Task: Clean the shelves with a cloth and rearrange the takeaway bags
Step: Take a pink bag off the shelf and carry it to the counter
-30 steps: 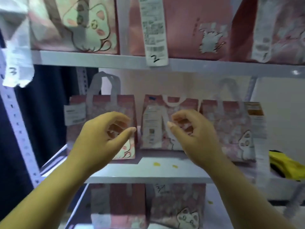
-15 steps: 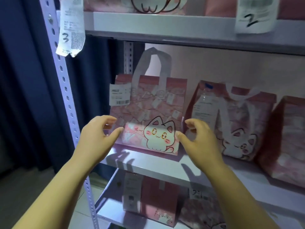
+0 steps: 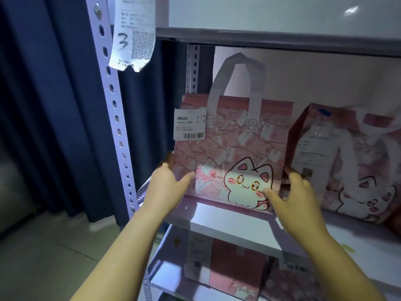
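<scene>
Pink bag (image 3: 232,148) gripped between left hand (image 3: 167,189) and right hand (image 3: 297,198).

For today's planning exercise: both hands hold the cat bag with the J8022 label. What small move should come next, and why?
Probably lift the cat bag off the shelf: left hand and right hand grip its lower sides, and it covers surface needing wiping.

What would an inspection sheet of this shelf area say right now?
Surface: white metal shelf.
Job's things: pink cat bag upright, labelled J8022; second pink bag right of it; more bags on the shelf below; no cloth seen.
Clutter: receipt marked 3 hanging from above.
Hands: left hand and right hand grip the cat bag's lower sides.
Cables: nothing seen.
Surroundings: dark blue curtain, tiled floor.
</scene>
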Demonstrator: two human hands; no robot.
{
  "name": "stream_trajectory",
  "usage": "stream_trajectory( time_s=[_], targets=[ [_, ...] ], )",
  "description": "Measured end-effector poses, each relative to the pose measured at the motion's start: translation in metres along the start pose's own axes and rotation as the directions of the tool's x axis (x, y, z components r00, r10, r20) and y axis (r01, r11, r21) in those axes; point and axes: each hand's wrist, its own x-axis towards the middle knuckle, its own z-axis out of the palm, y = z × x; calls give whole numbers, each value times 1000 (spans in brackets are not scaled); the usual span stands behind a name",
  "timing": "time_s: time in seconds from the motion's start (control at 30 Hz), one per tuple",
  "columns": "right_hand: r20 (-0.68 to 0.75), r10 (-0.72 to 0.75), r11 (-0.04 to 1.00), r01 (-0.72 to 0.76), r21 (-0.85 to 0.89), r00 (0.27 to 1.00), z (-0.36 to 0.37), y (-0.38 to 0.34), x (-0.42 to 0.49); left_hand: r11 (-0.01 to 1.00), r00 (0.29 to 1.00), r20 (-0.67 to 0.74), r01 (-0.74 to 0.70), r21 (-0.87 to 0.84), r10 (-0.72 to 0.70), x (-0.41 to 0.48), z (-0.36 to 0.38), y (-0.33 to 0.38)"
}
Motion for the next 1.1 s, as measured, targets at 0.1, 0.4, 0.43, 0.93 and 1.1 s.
stream_trajectory(
  time_s=[0.1, 0.4, 0.43, 0.93, 1.1],
  targets=[
    [-14, 64, 997, -63, 48, 998, 4, -2, -3, 999, 999, -5, -46, -27, 45, 0, -3, -3],
    [-57, 92, 991, -86, 105, 994, 12, -8, -13, 985, 989, -8, -147, -90, 146, 1, -11, -17],
    [-51, 95, 989, -88, 118, 994, 12, -8, -15, 984, 988, -22, -157, -79, 156, -1, -12, -18],
    [-196, 171, 953, -112, 282, 966, -36, 38, -51, 849, 854, -75, -520, -99, 514, -43, -2, 39],
    [-233, 170, 958, -105, 267, 958, -71, 77, -42, 793, 806, -31, -588, -161, 591, -57, 36, 81]
  ],
)
